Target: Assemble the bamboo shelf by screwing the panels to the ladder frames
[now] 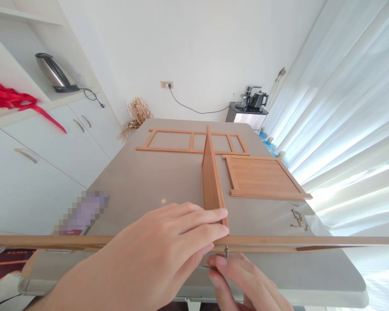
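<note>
My left hand [168, 246] is closed over the near end of an upright wooden panel [213, 181], its fingers lying across the top edge. That end meets a long wooden frame piece [304, 242], which runs crosswise along the near side of the table. Below the joint, my right hand [243, 276] pinches a metal screw [227, 250] whose end points at the frame piece. Part of the screw and the undersides of the left fingers are hidden.
On the table [162, 181] lie an open wooden frame [171, 150], a flat wooden panel [262, 175] and several loose screws [297, 217]. A blurred purplish item [82, 214] is at the left edge. Cabinets [52, 147] stand left; curtains [353, 129] hang right.
</note>
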